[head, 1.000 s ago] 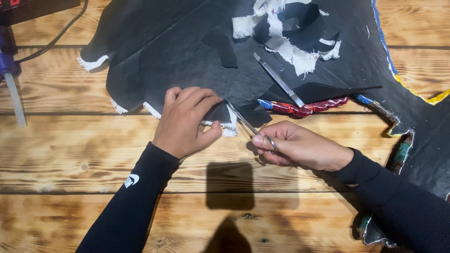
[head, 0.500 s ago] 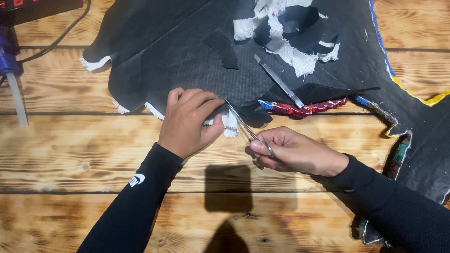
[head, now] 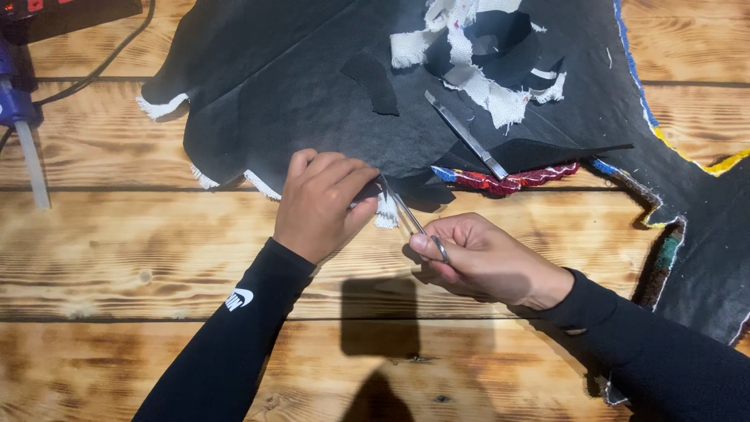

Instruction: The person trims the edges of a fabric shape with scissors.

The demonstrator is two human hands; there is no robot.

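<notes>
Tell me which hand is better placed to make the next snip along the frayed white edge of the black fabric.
Right. The right hand already has the small scissors, blades aimed at the frayed edge. The left hand is busy pinching the black fabric there, so it looks better kept steadying.

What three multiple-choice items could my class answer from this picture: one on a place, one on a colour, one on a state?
1. Where does the spare metal blade lie?
A. on the black fabric
B. on the bare wooden table
C. in the left hand

2. What colour are the person's sleeves?
A. white
B. black
C. red

3. What is the right hand doing?
A. lying flat and open
B. gripping small scissors
C. holding a cup

Answers:
1 A, the blade rests on the dark cloth.
2 B, both forearms are in black.
3 B, its fingers close around the scissors' handle loops, blades pointing at the cloth edge.
</notes>
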